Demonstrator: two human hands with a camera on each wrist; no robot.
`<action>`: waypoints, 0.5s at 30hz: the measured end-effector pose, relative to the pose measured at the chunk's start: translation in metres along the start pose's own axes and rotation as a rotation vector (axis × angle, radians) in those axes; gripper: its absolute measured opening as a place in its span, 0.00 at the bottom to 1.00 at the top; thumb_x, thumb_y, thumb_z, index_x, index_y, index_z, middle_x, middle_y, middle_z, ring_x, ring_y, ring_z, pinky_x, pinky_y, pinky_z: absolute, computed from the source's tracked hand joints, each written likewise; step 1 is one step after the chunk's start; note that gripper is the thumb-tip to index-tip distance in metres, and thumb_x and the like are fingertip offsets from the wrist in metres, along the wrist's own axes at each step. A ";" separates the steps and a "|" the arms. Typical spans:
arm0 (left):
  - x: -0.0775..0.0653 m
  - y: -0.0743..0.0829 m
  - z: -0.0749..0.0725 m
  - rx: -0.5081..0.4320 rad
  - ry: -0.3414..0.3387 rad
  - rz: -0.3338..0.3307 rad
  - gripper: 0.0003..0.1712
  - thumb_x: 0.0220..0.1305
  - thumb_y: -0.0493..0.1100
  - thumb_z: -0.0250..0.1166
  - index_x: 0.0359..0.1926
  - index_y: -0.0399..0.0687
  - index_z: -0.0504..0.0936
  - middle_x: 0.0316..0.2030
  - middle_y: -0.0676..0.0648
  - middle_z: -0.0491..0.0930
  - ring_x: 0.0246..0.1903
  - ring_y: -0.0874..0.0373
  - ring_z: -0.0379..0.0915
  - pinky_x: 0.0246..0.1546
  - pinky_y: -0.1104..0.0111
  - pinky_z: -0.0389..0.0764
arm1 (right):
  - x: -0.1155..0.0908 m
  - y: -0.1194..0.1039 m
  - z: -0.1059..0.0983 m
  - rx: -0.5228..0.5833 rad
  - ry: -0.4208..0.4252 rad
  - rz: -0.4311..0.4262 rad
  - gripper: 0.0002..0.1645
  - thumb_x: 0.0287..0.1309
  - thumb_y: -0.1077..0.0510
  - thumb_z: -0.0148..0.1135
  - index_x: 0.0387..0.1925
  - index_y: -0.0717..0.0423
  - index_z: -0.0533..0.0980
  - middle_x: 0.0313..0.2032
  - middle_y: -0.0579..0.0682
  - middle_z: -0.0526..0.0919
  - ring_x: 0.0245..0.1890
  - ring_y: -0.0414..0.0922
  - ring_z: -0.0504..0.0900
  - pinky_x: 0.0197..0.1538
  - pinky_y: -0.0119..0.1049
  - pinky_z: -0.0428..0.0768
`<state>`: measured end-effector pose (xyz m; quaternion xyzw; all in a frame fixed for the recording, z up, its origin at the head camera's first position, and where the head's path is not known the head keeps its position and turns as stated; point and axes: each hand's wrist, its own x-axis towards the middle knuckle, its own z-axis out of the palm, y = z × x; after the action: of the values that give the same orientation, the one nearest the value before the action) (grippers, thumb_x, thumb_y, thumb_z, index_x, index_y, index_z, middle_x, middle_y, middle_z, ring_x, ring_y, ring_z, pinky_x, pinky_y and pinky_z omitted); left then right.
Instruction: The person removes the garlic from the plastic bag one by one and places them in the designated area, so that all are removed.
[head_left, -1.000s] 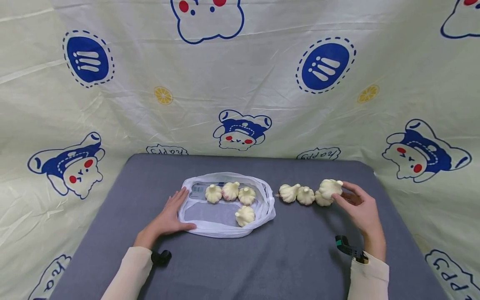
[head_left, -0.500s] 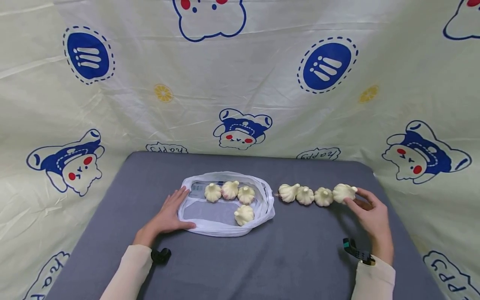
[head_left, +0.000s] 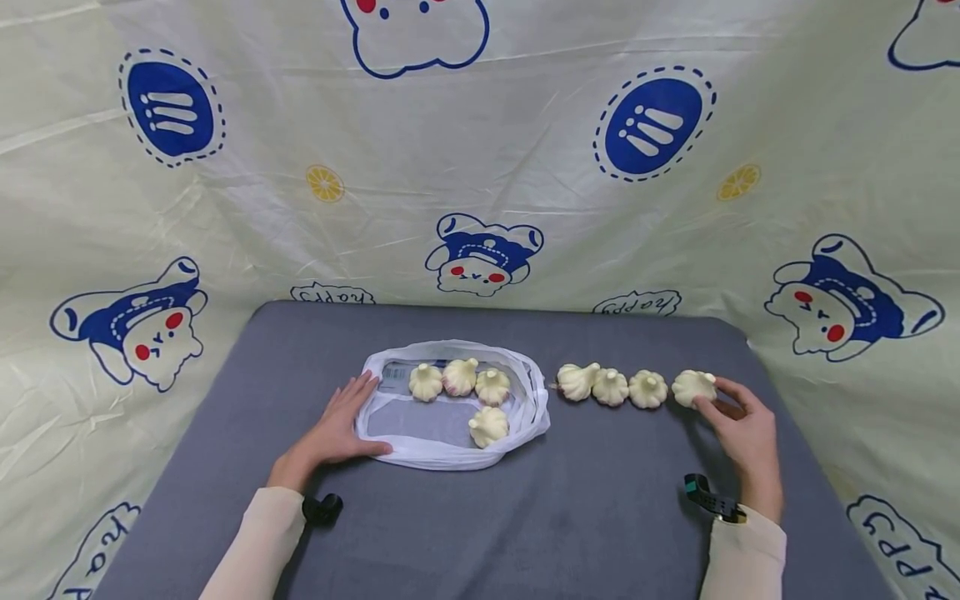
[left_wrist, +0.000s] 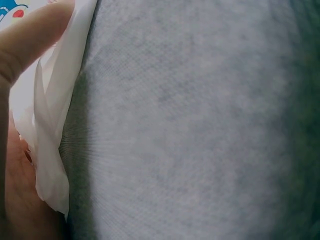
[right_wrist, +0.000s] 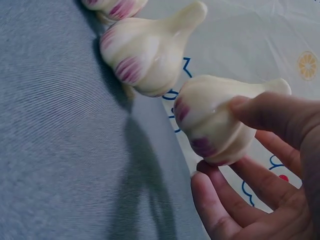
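My right hand (head_left: pixel 746 433) pinches a garlic bulb (head_left: pixel 693 388) between thumb and fingers at the right end of a row. In the right wrist view the held garlic bulb (right_wrist: pixel 215 120) shows purple streaks, its stem pointing toward the hand. Whether it touches the table is hard to tell. To its left sit three more bulbs, the nearest garlic bulb (head_left: pixel 647 389) standing slightly apart from it. My left hand (head_left: pixel 337 429) rests with spread fingers on the left rim of a white plastic bag (head_left: pixel 450 460). Several garlic bulbs (head_left: pixel 492 387) lie inside the bag's opening.
A grey cloth-covered table (head_left: pixel 555 517) carries everything. Behind it hangs a pale printed sheet (head_left: pixel 525 150) with cartoon figures. Each wrist wears a dark camera mount, such as the right camera mount (head_left: pixel 712 500).
My right hand has moved the pinched bulb rightward, from in front of the third bulb to beyond it, uncovering that one. The left hand stays on the bag.
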<state>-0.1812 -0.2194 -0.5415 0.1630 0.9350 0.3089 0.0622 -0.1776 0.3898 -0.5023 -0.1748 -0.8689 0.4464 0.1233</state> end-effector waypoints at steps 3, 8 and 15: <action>0.000 0.000 -0.001 0.002 -0.008 -0.009 0.69 0.49 0.64 0.78 0.81 0.39 0.52 0.81 0.35 0.46 0.80 0.31 0.38 0.78 0.37 0.39 | 0.001 0.003 0.003 -0.022 0.003 0.029 0.35 0.65 0.44 0.69 0.69 0.54 0.74 0.68 0.59 0.75 0.44 0.22 0.75 0.38 0.14 0.72; 0.001 0.000 -0.001 -0.002 -0.018 -0.014 0.69 0.49 0.65 0.78 0.81 0.39 0.52 0.82 0.35 0.46 0.80 0.31 0.37 0.78 0.38 0.38 | 0.003 0.008 0.007 -0.045 0.004 0.043 0.36 0.66 0.42 0.68 0.70 0.53 0.73 0.69 0.58 0.75 0.50 0.32 0.79 0.38 0.14 0.71; 0.000 -0.001 -0.001 -0.017 -0.025 -0.024 0.69 0.49 0.64 0.78 0.81 0.40 0.52 0.82 0.36 0.46 0.80 0.32 0.36 0.78 0.38 0.37 | 0.007 0.018 0.013 -0.024 0.007 0.015 0.34 0.66 0.47 0.69 0.68 0.57 0.74 0.69 0.62 0.75 0.42 0.18 0.73 0.37 0.11 0.72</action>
<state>-0.1821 -0.2202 -0.5411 0.1550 0.9334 0.3139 0.0791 -0.1850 0.3927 -0.5236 -0.1841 -0.8726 0.4361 0.1207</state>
